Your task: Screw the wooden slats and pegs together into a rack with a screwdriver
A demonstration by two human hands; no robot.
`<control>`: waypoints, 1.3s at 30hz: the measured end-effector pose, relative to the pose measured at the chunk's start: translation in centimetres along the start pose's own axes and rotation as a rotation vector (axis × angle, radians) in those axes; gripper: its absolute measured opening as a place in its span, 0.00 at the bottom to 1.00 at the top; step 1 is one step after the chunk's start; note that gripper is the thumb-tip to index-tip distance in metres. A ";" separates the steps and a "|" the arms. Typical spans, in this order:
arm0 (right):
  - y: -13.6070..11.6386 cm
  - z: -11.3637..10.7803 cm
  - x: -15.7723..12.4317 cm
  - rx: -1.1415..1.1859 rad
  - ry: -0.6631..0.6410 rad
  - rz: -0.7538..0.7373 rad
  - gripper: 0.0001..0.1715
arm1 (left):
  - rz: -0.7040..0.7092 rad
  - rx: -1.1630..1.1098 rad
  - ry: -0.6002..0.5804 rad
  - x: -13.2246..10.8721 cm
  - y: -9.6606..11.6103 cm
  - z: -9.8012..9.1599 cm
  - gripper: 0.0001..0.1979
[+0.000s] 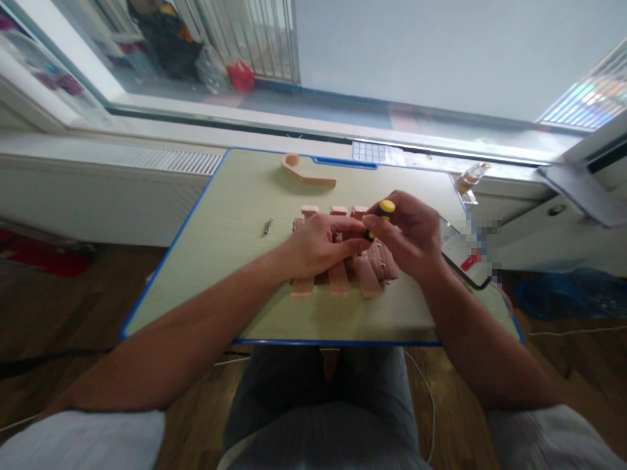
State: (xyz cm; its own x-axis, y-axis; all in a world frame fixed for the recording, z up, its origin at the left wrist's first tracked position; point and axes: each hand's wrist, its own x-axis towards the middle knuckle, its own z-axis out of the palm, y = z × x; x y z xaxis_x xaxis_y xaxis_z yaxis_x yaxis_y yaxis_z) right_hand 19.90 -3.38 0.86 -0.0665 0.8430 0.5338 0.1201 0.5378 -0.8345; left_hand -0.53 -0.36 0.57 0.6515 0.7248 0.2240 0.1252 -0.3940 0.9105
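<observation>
In the head view, your wooden assembly (379, 266) sits near the middle of the worktop (210, 287), under and between your two hands. Your right hand (409, 230) is closed around a yellow-and-black screwdriver (386, 209), its fingers curled about the handle. Your left hand (321, 245) lies over the assembly, fingers reaching forward and thumb drawn in towards them near the screwdriver's lower end; whether they pinch anything is hidden. As for progress, you look to be partway through: three flat strips (339, 281) already lie across the ribbed wood, with fastener-like bits along its right side, though your hands hide how many are seated. A curved wooden piece (309, 177) lies well apart at the far side of the worktop, and a small metal piece (268, 226) lies loose to the left of the assembly, so both seem unattached so far. A phone (453, 245) lies just beyond your right wrist. Of containers, you have a clear, amber-toned one (473, 177) tilted by the worktop's far right corner, its contents too blurred to name. Beyond the glass sit a red bag (241, 76) and a clear bag (212, 70); what they hold cannot be made out.
</observation>
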 end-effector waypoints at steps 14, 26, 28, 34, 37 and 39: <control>1.0 0.6 -0.3 -0.195 0.241 -0.083 0.26 | 0.009 0.094 0.037 -0.1 -0.2 -0.3 0.14; 1.0 -0.9 0.3 -0.222 0.427 -0.211 0.26 | -0.028 0.155 0.020 -0.5 0.0 -0.3 0.09; 1.7 -1.5 0.8 -0.311 0.392 -0.075 0.27 | -0.046 0.175 0.018 -0.9 0.3 -0.5 0.10; 3.0 -2.5 1.8 -0.682 0.193 0.265 0.24 | -0.016 0.160 -0.054 -1.6 4.2 -2.8 0.09; 3.3 -2.9 2.0 -0.849 0.136 0.363 0.21 | 0.082 0.144 0.155 0.6 4.1 -5.9 0.09; 3.4 -2.9 2.0 -0.948 0.024 0.449 0.24 | 0.095 0.210 0.412 3.0 2.0 -8.4 0.10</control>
State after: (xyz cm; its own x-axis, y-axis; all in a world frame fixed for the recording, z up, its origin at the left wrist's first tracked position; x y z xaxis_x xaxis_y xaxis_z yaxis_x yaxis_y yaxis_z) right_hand 23.06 0.09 -0.46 0.1942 0.9576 0.2130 0.8564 -0.0595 -0.5130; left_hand -4.57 5.79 5.97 0.3213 0.8272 0.4610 0.2556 -0.5445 0.7989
